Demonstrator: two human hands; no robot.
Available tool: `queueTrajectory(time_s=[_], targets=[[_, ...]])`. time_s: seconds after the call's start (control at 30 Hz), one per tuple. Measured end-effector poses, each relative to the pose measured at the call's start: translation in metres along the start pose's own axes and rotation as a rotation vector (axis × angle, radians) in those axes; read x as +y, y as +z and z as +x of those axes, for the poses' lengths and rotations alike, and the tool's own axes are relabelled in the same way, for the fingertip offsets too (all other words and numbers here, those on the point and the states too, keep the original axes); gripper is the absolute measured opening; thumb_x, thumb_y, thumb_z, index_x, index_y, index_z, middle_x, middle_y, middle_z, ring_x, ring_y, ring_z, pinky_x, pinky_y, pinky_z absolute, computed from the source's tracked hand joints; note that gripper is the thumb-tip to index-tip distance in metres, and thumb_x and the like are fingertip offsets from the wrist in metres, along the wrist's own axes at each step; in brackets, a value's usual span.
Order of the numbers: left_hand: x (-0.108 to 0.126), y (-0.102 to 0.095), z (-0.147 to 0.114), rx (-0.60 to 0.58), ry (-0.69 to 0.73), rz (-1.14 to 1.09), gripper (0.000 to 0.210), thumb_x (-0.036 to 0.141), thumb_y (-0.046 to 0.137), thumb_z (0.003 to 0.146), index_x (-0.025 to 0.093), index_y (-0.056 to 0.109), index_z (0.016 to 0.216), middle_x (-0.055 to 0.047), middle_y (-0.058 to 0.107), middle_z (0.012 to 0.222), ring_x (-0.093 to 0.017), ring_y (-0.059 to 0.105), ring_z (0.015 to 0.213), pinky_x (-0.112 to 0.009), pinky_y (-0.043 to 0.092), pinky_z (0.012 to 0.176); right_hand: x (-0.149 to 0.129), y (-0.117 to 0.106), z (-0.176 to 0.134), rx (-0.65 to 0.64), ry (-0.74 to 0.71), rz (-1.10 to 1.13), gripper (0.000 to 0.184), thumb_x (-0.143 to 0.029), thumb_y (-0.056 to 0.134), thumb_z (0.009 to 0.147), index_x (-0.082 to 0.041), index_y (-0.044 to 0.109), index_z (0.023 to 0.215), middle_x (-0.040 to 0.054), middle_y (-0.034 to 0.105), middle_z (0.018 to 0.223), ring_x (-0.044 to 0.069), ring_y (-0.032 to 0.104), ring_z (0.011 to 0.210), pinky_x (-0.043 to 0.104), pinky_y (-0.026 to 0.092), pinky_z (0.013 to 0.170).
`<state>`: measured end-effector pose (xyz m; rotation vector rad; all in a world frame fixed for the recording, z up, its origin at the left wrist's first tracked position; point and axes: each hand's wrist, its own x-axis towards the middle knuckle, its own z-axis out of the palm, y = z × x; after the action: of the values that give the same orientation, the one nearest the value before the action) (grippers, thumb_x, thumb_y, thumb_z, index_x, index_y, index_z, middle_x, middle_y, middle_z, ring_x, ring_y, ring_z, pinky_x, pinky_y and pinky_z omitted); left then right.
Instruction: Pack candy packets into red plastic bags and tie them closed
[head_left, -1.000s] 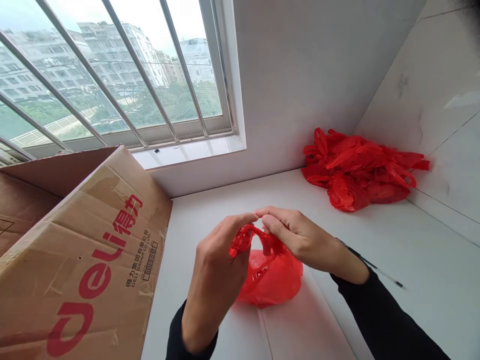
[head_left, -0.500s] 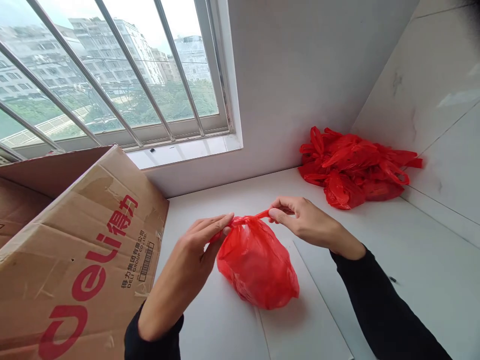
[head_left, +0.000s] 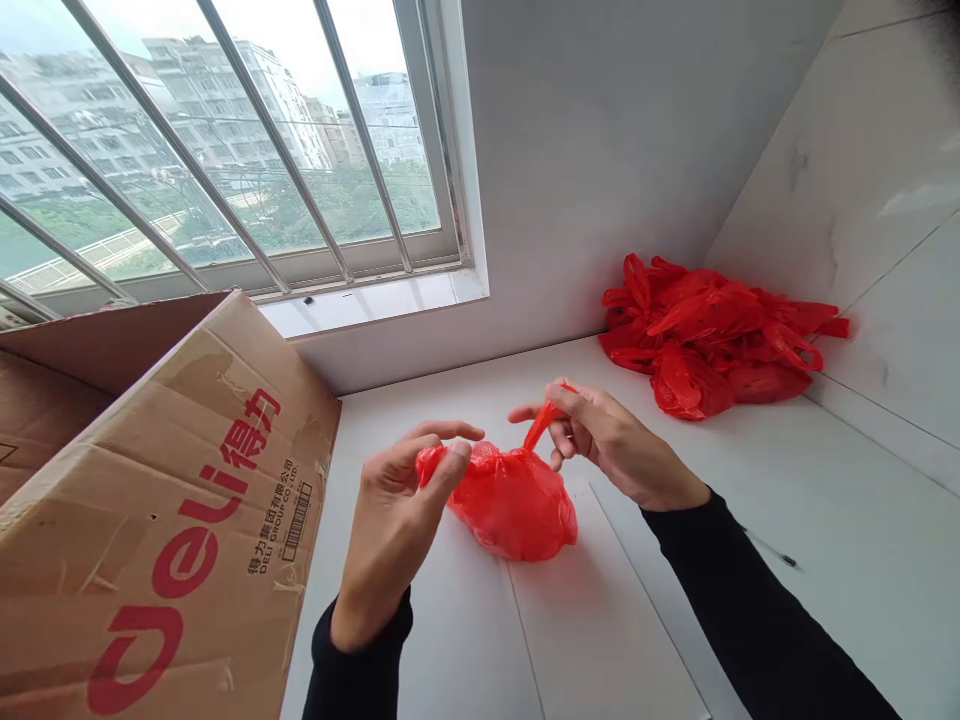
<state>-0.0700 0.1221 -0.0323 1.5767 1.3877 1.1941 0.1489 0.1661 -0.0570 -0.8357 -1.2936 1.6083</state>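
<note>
A red plastic bag (head_left: 514, 510), rounded out by contents I cannot make out, is between my hands over the white surface. My left hand (head_left: 409, 485) grips one handle of the bag at its left, thumb on top and index finger stretched forward. At the right, my right hand (head_left: 600, 435) pinches the other handle, a twisted strip pulled up and to the right. The bag's mouth is gathered between the two handles.
A deli cardboard box (head_left: 187, 500) stands open at the left. Several red plastic bags (head_left: 712, 335) lie heaped in the far right corner. A pen (head_left: 780, 555) is beside my right forearm. A white board (head_left: 600, 620) lies on the white table (head_left: 427, 650), below a barred window (head_left: 247, 150).
My right hand has moved up slightly, raising its handle steeper. My left hand has turned and its fingers have spread a little. The bag has shifted up and left.
</note>
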Motion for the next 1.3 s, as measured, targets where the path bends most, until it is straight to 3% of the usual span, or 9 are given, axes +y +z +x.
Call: queueTrajectory(time_s=[0.2, 0.37, 0.57, 0.73, 0.83, 0.9, 0.97, 1.03, 1.3], targets=[[-0.011, 0.004, 0.005, -0.063, -0.157, -0.242, 0.052, 0.038, 0.057, 0.096, 0.021, 0.032, 0.053, 0.004, 0.028, 0.055, -0.013, 0.031, 0.056, -0.030, 0.031, 0.057, 0.011, -0.001, 0.008, 0.107, 0.073, 0.385, 0.036, -0.047, 0.072, 0.093, -0.021, 0.052, 0.080, -0.0073, 0.035, 0.066, 0.010, 0.024, 0.055, 0.019, 0.038, 0.047], [-0.018, -0.011, 0.013, -0.022, -0.163, -0.137, 0.052, 0.040, 0.058, 0.095, 0.022, 0.034, 0.052, 0.004, 0.028, 0.055, -0.014, 0.029, 0.057, -0.030, 0.031, 0.058, 0.015, -0.011, 0.013, 0.204, 0.075, 0.385, 0.039, -0.049, 0.074, 0.090, -0.021, 0.050, 0.077, -0.0067, 0.031, 0.067, 0.011, 0.025, 0.058, 0.019, 0.033, 0.046], [-0.025, 0.003, 0.011, -0.017, -0.097, 0.015, 0.046, 0.049, 0.056, 0.098, 0.020, 0.046, 0.064, 0.002, 0.048, 0.064, -0.014, 0.045, 0.066, -0.028, 0.035, 0.066, 0.016, -0.005, 0.009, 0.174, 0.027, 0.035, 0.043, -0.057, 0.072, 0.090, -0.023, 0.047, 0.082, -0.0060, 0.040, 0.071, 0.012, 0.035, 0.060, 0.023, 0.043, 0.055], [-0.030, 0.016, 0.001, -0.089, -0.075, 0.099, 0.026, 0.049, 0.048, 0.101, 0.023, 0.050, 0.101, 0.004, 0.056, 0.073, -0.013, 0.049, 0.062, -0.027, 0.040, 0.060, 0.027, -0.006, 0.004, 0.058, 0.134, -0.446, 0.063, -0.058, 0.072, 0.089, -0.027, 0.049, 0.138, -0.0083, 0.046, 0.065, 0.017, 0.050, 0.061, 0.031, 0.050, 0.062], [-0.041, 0.029, -0.006, -0.116, -0.043, 0.226, 0.038, 0.039, 0.056, 0.096, 0.022, 0.052, 0.129, -0.001, 0.065, 0.079, -0.021, 0.060, 0.077, -0.035, 0.050, 0.076, 0.050, -0.010, 0.006, -0.010, 0.171, -0.701, 0.058, -0.062, 0.053, 0.097, -0.029, 0.051, 0.144, -0.0048, 0.051, 0.067, 0.021, 0.055, 0.062, 0.036, 0.051, 0.065], [-0.053, 0.043, -0.010, -0.083, -0.019, 0.318, 0.031, 0.027, 0.058, 0.089, 0.020, 0.063, 0.118, -0.012, 0.069, 0.106, -0.029, 0.061, 0.104, -0.044, 0.049, 0.094, 0.072, -0.015, 0.011, 0.012, 0.144, -0.912, 0.050, -0.062, 0.045, 0.098, -0.030, 0.063, 0.133, 0.0022, 0.064, 0.081, 0.025, 0.064, 0.077, 0.040, 0.054, 0.073], [-0.071, 0.061, -0.013, -0.022, -0.032, 0.394, 0.035, 0.020, 0.057, 0.082, 0.017, 0.068, 0.116, -0.020, 0.062, 0.126, -0.038, 0.054, 0.120, -0.054, 0.046, 0.100, 0.099, -0.021, 0.019, 0.088, 0.024, -1.077, 0.050, -0.057, 0.037, 0.099, -0.028, 0.072, 0.120, 0.0098, 0.070, 0.101, 0.031, 0.067, 0.097, 0.045, 0.055, 0.084], [-0.092, 0.077, -0.015, -0.027, 0.014, 0.417, 0.067, 0.019, 0.062, 0.075, 0.018, 0.056, 0.141, -0.019, 0.040, 0.158, -0.042, 0.035, 0.144, -0.062, 0.029, 0.119, 0.127, -0.028, 0.029, 0.194, -0.134, -1.250, 0.056, -0.055, 0.031, 0.097, -0.024, 0.076, 0.110, 0.0156, 0.070, 0.111, 0.037, 0.064, 0.109, 0.053, 0.052, 0.092], [-0.159, 0.103, -0.026, -0.112, 0.070, 0.355, 0.089, 0.027, 0.057, 0.079, 0.018, 0.027, 0.163, -0.014, 0.024, 0.170, -0.032, 0.014, 0.159, -0.054, 0.007, 0.131, 0.219, -0.072, 0.046, 0.183, -0.296, -1.338, 0.061, -0.056, 0.031, 0.091, -0.021, 0.073, 0.118, 0.0153, 0.072, 0.123, 0.037, 0.065, 0.119, 0.057, 0.051, 0.100]])
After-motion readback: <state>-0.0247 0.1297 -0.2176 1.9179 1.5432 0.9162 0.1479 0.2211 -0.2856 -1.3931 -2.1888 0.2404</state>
